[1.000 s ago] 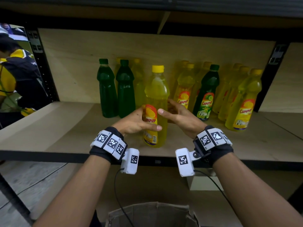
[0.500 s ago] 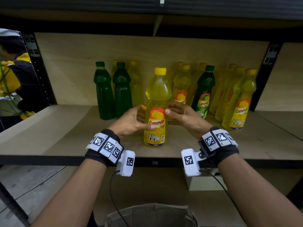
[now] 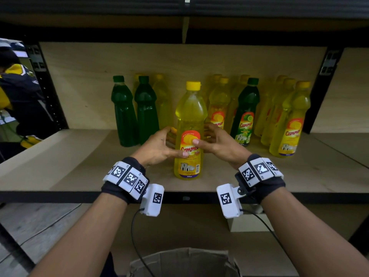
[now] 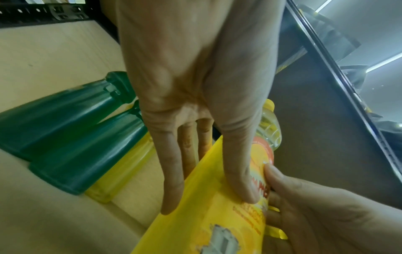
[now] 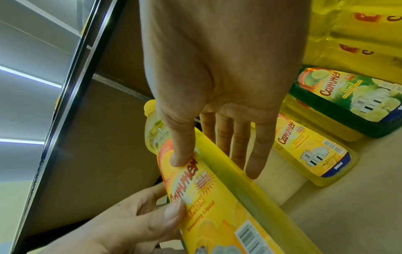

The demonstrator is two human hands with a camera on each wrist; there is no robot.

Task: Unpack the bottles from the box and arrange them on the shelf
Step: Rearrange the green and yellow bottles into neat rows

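Note:
A yellow dish-liquid bottle (image 3: 189, 116) with a yellow cap stands upright near the front of the wooden shelf (image 3: 79, 166), its label facing me. My left hand (image 3: 169, 144) holds its left side, thumb on the label, fingers reaching behind. My right hand (image 3: 207, 140) holds the right side the same way, thumb higher on the label. The left wrist view has that bottle (image 4: 206, 214) between thumb (image 4: 245, 189) and fingers. In the right wrist view the thumb (image 5: 180, 154) presses the label of the bottle (image 5: 228, 206). The cardboard box (image 3: 183, 262) sits open below.
Two green bottles (image 3: 135, 116) stand to the left, with yellow ones behind. A labelled green bottle (image 3: 246, 116) and several yellow bottles (image 3: 289, 126) stand to the right. A small white box (image 3: 245, 224) lies under the shelf. A person (image 3: 20, 96) is at the far left.
The yellow bottle has been turned so its label faces front, and it stands a little further in. Both hands stayed round it, thumbs shifting onto the label.

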